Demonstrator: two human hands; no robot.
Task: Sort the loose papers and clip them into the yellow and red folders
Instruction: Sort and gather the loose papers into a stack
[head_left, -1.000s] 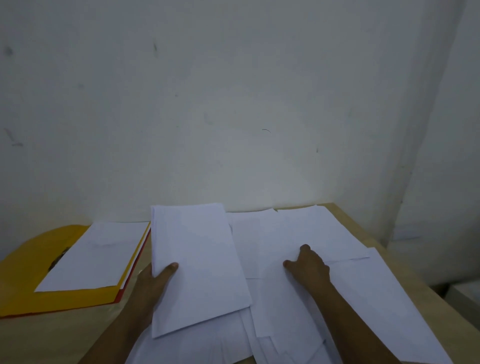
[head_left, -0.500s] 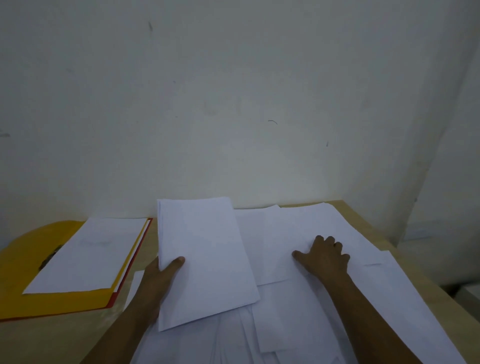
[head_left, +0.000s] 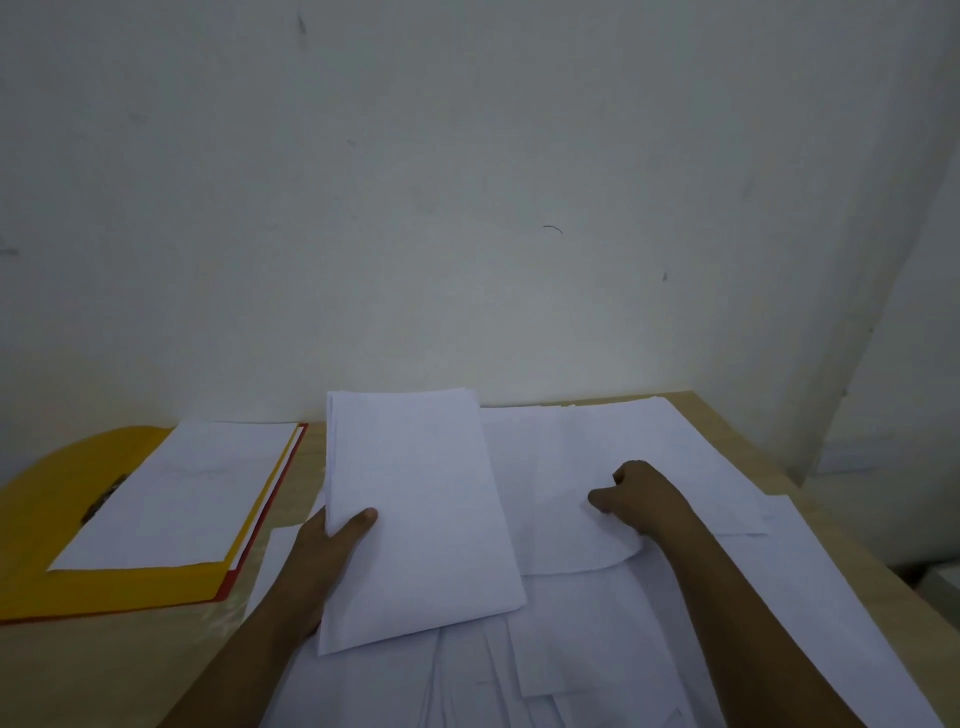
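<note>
The yellow folder (head_left: 67, 525) at nine o'clock holds flat white sheets (head_left: 176, 493). My left hand (head_left: 317, 561) clamps a smooth stack (head_left: 421, 514); my right hand (head_left: 639, 499) pinches one curling sheet (head_left: 566, 525).

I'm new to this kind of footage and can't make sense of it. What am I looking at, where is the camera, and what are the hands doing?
No machine here: a person works with bare hands, and the single camera sits on their head, looking forward and down, so both arms reach in from the bottom edge. They sit at a wooden table against a white wall. The left hand holds a stack of white paper, thumb on top. The right hand has its fingers curled on a loose sheet and seems to be pulling it up from the spread of papers covering the table. On the left lies an open yellow folder with a metal clip and a sheet on it; a red edge, probably the red folder, shows beneath.
</note>
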